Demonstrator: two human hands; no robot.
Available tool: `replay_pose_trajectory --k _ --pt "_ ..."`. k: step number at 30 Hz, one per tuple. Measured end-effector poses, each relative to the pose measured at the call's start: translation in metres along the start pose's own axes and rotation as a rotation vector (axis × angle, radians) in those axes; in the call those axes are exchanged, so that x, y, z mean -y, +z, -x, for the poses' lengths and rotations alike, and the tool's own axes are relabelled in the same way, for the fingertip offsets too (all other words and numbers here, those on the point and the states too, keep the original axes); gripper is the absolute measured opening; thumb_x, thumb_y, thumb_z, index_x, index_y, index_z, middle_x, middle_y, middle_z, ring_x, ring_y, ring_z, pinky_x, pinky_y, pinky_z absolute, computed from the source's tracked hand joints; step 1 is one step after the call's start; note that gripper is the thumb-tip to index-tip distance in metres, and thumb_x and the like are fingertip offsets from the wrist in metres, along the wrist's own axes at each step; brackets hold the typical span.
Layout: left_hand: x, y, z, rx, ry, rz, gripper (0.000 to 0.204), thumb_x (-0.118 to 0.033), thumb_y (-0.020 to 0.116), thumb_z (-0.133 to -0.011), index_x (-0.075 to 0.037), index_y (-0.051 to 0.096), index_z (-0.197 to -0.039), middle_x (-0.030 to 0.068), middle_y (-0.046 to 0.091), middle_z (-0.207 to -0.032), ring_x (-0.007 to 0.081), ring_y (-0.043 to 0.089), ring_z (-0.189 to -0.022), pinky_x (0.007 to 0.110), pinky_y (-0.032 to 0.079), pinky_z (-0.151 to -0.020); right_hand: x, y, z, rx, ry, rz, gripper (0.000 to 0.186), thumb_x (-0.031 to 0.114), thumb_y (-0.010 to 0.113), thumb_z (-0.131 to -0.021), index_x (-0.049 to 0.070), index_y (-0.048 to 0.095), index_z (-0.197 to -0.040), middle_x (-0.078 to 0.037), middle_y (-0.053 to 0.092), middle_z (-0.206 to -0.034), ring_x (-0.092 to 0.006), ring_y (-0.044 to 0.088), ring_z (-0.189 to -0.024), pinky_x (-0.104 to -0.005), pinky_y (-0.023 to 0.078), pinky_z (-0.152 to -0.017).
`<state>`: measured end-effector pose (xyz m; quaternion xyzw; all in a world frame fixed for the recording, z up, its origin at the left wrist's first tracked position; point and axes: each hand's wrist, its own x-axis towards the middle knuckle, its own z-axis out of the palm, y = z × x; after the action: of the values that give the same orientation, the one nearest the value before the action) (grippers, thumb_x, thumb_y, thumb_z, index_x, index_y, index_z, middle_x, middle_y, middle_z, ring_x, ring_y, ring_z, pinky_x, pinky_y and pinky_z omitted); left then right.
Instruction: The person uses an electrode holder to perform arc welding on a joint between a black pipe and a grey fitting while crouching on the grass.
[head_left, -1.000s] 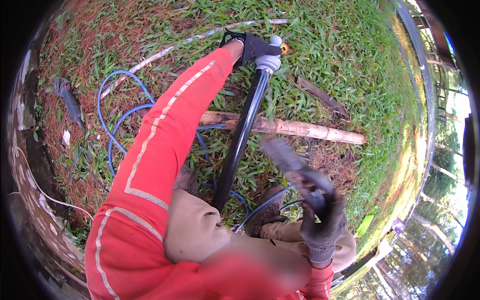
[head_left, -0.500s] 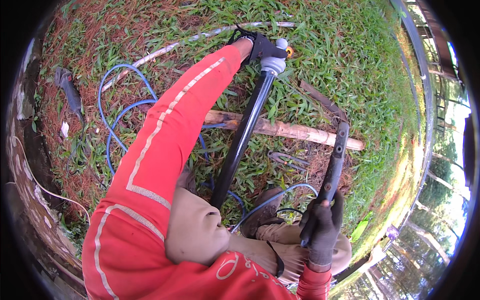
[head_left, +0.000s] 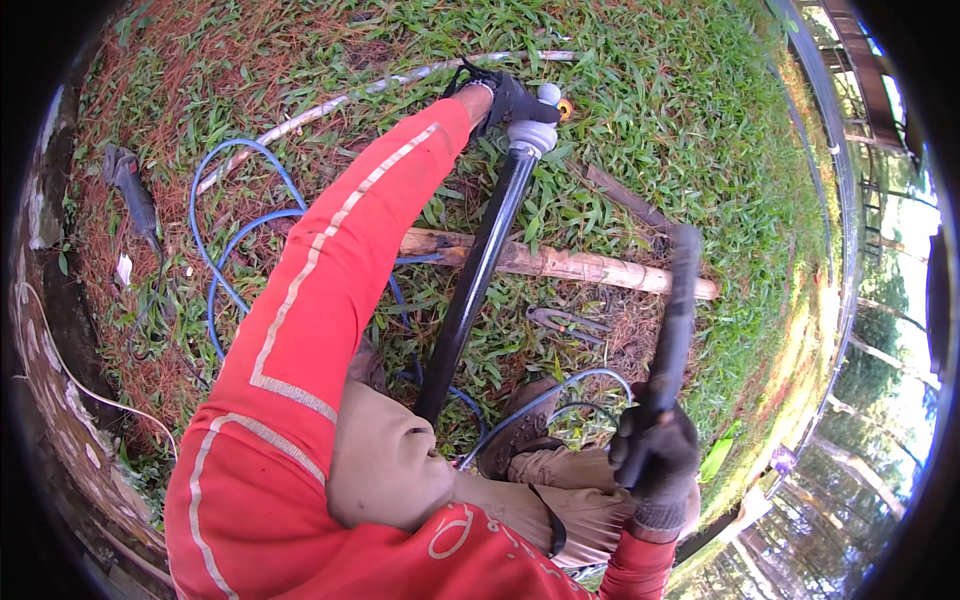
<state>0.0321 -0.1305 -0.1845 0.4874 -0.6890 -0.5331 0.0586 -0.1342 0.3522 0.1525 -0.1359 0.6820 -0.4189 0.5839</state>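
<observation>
Tube (head_left: 478,290) gripped at its far end, bar (head_left: 674,310) in the right hand (head_left: 655,455)

The tube looks stiff and fairly heavy, probably metal, and long enough to swing if held at one end only. Its glossy coat would likely be slippery under a glove, so the grey fitting (head_left: 532,135) at the far end, with its narrowing neck, should give the surer hold. A second grip midway along would balance it. The bar seems rigid and dense too; its near end is the natural place to take hold, and neither piece looks fragile.

The left hand (head_left: 510,105), dark-gloved, grips the fitting with its thumb across the neck; its other fingers are mostly hidden. The right hand's fingers are curled tight around the bar's near end.

The tube is straight, black and shiny, slanting from just beside the tan-clad knee (head_left: 390,465) on the near side to the far middle of the scene, passing over a wooden pole (head_left: 600,268) on the grass (head_left: 640,110). A pale ball (head_left: 549,93) tops the fitting. The bar, to the right, is dark, long and blurred, pointing far.
</observation>
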Motion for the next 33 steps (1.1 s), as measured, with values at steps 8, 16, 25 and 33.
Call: replay_pose_trajectory --k 8,16,25,33 --pt "-0.012 0.004 0.006 0.034 0.049 0.053 0.105 -0.076 0.094 -0.080 0.001 0.075 -0.148 0.0240 0.073 -0.152 0.0343 0.071 -0.135 0.046 0.054 -0.115 -0.004 -0.002 0.010 -0.344 -0.196 0.369 0.051 0.036 0.074 -0.109 -0.004 0.061 -0.137 -0.013 0.069 -0.083 -0.0182 0.065 -0.054 -0.0293 0.048 -0.049" --pt "-0.010 0.004 0.008 0.042 0.044 0.059 0.103 -0.076 0.094 -0.080 0.001 0.076 -0.146 0.0235 0.073 -0.150 0.0337 0.071 -0.133 0.045 0.054 -0.114 -0.036 -0.009 0.016 -0.357 -0.571 1.300 0.071 0.015 0.091 -0.086 -0.007 0.060 -0.147 -0.029 0.076 -0.108 -0.0517 0.077 -0.097 -0.0519 0.062 -0.085" --pt "-0.014 0.005 0.007 0.045 0.044 0.064 0.101 -0.076 0.093 -0.080 0.001 0.077 -0.144 0.0231 0.074 -0.148 0.0330 0.072 -0.131 0.045 0.055 -0.112 -0.038 0.011 0.000 -0.326 -0.627 1.212 0.067 0.013 0.091 -0.088 -0.009 0.062 -0.144 -0.025 0.077 -0.103 -0.0472 0.079 -0.091 -0.0481 0.062 -0.079" --pt "-0.016 0.008 0.006 0.043 0.046 0.079 0.100 -0.075 0.093 -0.080 0.001 0.078 -0.142 0.0227 0.075 -0.146 0.0324 0.072 -0.129 0.045 0.055 -0.111 -0.040 0.009 0.003 -0.327 -0.527 1.213 0.076 0.010 0.092 -0.088 -0.015 0.060 -0.152 -0.031 0.080 -0.118 -0.0389 0.083 -0.108 -0.0449 0.063 -0.095"
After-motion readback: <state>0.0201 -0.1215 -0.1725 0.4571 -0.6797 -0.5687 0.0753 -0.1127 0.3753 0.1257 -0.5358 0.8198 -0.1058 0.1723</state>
